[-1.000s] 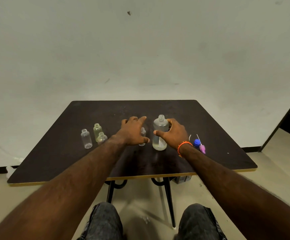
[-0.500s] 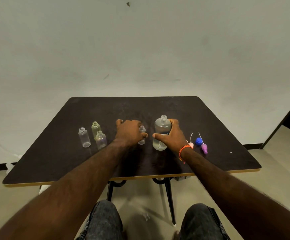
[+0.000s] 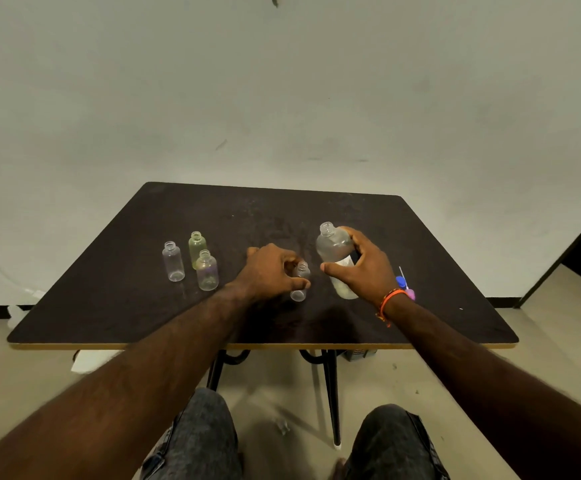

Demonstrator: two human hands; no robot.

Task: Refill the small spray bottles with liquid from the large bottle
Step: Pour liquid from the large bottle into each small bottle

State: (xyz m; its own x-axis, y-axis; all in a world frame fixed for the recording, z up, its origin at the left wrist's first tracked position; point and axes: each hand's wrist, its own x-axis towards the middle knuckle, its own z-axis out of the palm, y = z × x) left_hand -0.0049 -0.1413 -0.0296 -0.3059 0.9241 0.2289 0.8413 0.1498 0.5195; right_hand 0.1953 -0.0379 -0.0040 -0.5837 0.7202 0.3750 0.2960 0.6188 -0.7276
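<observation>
My right hand (image 3: 363, 268) grips the large clear bottle (image 3: 334, 247), uncapped and tilted a little to the left, with some liquid in its lower part. My left hand (image 3: 268, 271) holds a small clear bottle (image 3: 300, 282) between thumb and fingers; it stands uncapped just left of the large bottle. Three more small uncapped bottles stand at the left of the dark table (image 3: 116, 306): a clear one (image 3: 173, 261), a greenish one (image 3: 196, 245) and a purplish one (image 3: 207, 270).
Spray caps lie behind my right wrist: a blue one (image 3: 401, 282) and a pink one (image 3: 410, 294) with thin dip tubes. The table's front edge runs just above my knees. A wall stands behind the table, and a dark doorway opens at the right.
My left hand has closed its fingers round the small bottle. My right hand has tipped the large bottle a little to the left. The view has shifted slightly.
</observation>
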